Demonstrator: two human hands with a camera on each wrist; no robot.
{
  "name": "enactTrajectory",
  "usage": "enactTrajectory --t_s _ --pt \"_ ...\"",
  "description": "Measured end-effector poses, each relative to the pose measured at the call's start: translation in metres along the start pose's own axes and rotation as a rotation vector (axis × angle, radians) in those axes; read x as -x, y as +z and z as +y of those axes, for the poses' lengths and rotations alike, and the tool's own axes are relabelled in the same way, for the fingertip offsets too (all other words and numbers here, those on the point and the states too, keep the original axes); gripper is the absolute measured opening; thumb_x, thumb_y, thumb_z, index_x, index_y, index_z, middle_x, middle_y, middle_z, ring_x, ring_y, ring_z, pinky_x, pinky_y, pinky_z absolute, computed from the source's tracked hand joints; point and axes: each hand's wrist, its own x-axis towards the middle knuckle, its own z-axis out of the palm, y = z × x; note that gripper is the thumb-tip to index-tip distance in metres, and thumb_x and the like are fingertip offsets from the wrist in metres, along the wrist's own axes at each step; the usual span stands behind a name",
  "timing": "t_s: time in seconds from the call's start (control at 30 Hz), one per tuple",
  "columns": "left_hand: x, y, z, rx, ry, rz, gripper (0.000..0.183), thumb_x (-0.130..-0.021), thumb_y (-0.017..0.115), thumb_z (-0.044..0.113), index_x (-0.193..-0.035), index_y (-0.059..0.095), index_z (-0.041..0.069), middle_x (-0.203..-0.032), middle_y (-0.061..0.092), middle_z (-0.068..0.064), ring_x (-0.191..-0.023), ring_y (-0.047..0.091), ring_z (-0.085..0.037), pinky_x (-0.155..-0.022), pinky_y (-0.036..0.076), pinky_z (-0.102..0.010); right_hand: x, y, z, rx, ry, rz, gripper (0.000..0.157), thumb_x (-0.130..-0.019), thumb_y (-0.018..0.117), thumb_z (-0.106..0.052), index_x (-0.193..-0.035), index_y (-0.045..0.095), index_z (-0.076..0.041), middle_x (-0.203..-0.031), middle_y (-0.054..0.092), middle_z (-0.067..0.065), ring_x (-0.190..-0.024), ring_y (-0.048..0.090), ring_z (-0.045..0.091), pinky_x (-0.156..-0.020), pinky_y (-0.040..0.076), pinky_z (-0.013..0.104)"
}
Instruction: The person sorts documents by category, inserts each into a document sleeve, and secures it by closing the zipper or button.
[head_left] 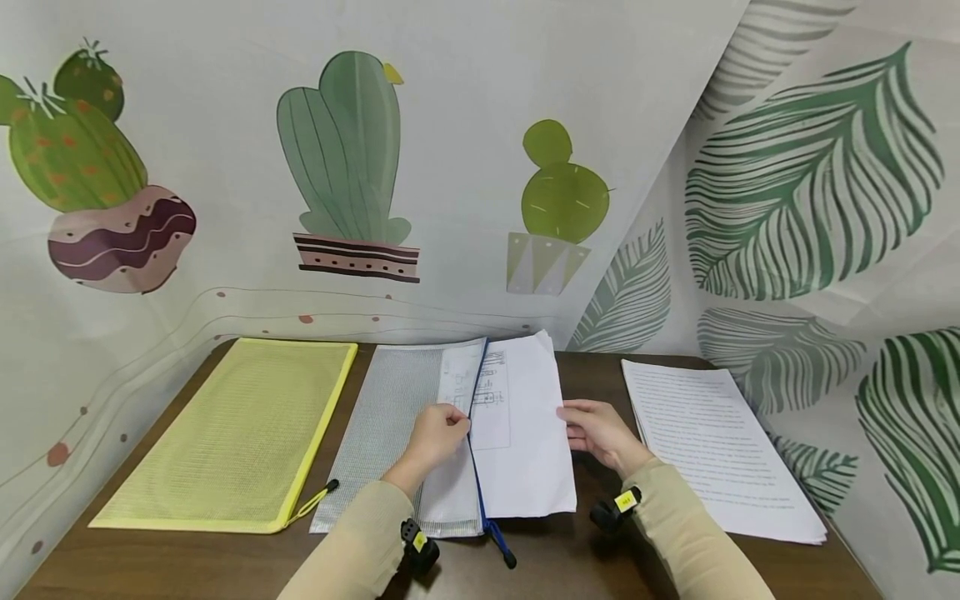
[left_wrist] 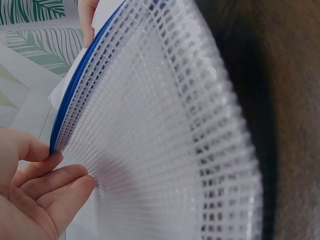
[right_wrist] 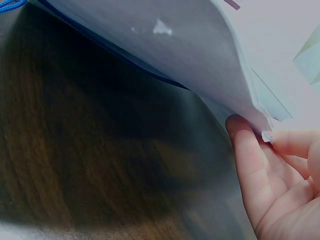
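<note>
A clear mesh zipper pouch (head_left: 378, 408) with a blue zipper edge lies in the middle of the table. My left hand (head_left: 437, 435) pinches that blue edge (left_wrist: 70, 95) between thumb and finger, lifting the top mesh layer in the left wrist view. White printed papers (head_left: 532, 458) sit partly inside the pouch, their left part showing through the mesh and their right part sticking out past the zipper. On the papers' right edge, my right hand (head_left: 602, 432) pinches the sheets between thumb and fingers; the edge bends upward in the right wrist view.
To the left lies a yellow mesh zipper pouch (head_left: 225, 433) with a yellow pull cord. A stack of printed sheets (head_left: 720, 450) is on the right. The blue pull cord (head_left: 501, 543) hangs toward the front of the brown table (head_left: 187, 567). A patterned curtain (head_left: 465, 167) stands behind.
</note>
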Motion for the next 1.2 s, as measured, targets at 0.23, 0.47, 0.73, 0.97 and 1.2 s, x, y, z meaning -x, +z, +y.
enactTrajectory --t_s 0.23,0.47,0.73,0.97,1.2 --pt "-0.001 0.001 0.000 -0.001 -0.014 -0.001 0.013 -0.086 0.059 0.010 -0.084 0.068 0.001 -0.077 0.063 -0.006 -0.061 0.054 -0.013 -0.053 0.047 -0.024 -0.001 0.003 0.001 -0.009 0.004 0.006 0.052 -0.092 0.057 -0.011 -0.133 0.037 0.015 -0.076 0.069 -0.002 -0.067 0.067 0.009 -0.063 0.057 0.027" --pt "-0.002 0.001 -0.001 -0.004 -0.001 -0.001 0.013 -0.086 0.059 0.011 -0.083 0.068 0.001 -0.074 0.063 -0.006 -0.060 0.053 -0.013 -0.052 0.047 -0.024 -0.002 0.007 0.000 -0.019 0.002 0.003 0.050 -0.092 0.058 -0.011 -0.131 0.040 0.014 -0.076 0.069 -0.002 -0.067 0.067 0.010 -0.063 0.058 0.028" --pt "-0.003 0.001 -0.004 0.001 0.011 0.000 0.013 -0.085 0.059 0.010 -0.082 0.068 0.002 -0.073 0.063 -0.006 -0.059 0.053 -0.012 -0.051 0.046 -0.024 -0.002 0.010 -0.001 -0.024 -0.007 -0.018 0.050 -0.092 0.057 -0.011 -0.132 0.039 0.015 -0.077 0.069 -0.002 -0.067 0.068 0.010 -0.064 0.058 0.028" --pt "-0.003 0.002 -0.003 0.017 0.004 -0.003 0.013 -0.085 0.059 0.010 -0.081 0.069 0.002 -0.072 0.064 -0.005 -0.056 0.053 -0.012 -0.050 0.046 -0.024 -0.003 0.013 0.000 -0.023 -0.005 -0.014 0.050 -0.092 0.058 -0.011 -0.131 0.040 0.014 -0.076 0.069 -0.002 -0.066 0.067 0.010 -0.063 0.057 0.028" --pt "-0.004 0.003 -0.004 0.022 -0.001 0.003 0.013 -0.085 0.059 0.010 -0.082 0.069 0.002 -0.073 0.064 -0.005 -0.057 0.053 -0.012 -0.050 0.047 -0.024 -0.005 0.016 0.002 -0.026 -0.008 -0.019 0.050 -0.092 0.056 -0.010 -0.132 0.039 0.015 -0.076 0.069 -0.003 -0.067 0.068 0.010 -0.063 0.057 0.027"
